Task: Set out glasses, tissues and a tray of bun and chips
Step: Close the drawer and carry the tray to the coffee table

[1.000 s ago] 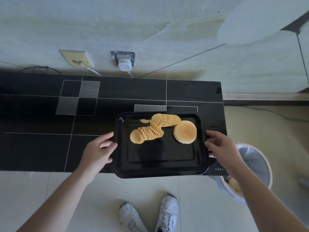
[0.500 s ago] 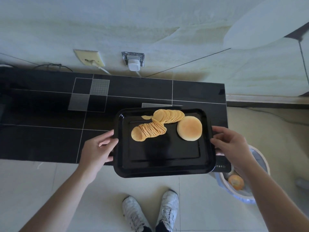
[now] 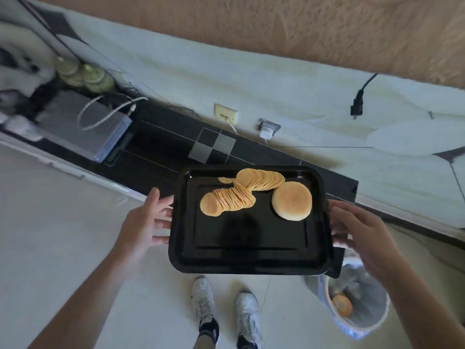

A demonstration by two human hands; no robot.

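Observation:
I hold a black rectangular tray [image 3: 249, 258] level in front of me, off the counter and mostly over the floor. My left hand [image 3: 148, 222] grips its left rim and my right hand [image 3: 357, 230] grips its right rim. On the tray's far half lie two fanned rows of round chips [image 3: 241, 192] and, to their right, a pale round bun [image 3: 292, 200]. The near half of the tray is bare. No glasses or tissues show in this view.
A black tiled counter [image 3: 176, 144] runs diagonally along the wall behind the tray. A grey box with cables [image 3: 85, 127] and bottles [image 3: 83, 74] sit at its left end. A lined waste bin [image 3: 352, 301] stands on the floor at right. My white shoes [image 3: 226, 306] are below.
The tray has come up off the counter and toward me, held in both hands. My view has swung left and tilted, bringing the counter's left end with the grey box into sight.

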